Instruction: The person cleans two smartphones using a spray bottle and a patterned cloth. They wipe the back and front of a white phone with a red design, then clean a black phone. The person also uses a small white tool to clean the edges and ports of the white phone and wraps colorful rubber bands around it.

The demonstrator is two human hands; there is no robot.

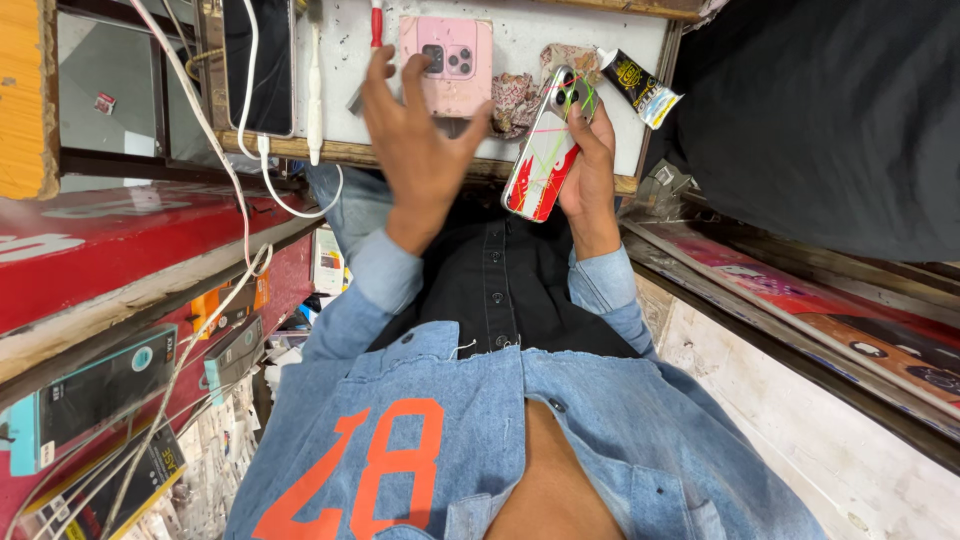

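Here, right hand [590,165] fingers clamp the phone [545,150]; left hand [420,140] fingers spread apart.

A black tube [640,82] with yellow and blue print is laid at the worktop's [520,40] right edge. A dark phone screen [259,62] is set at its left edge. Black-and-teal boxed packages [95,395] are hung along the red shelf [120,250] below.
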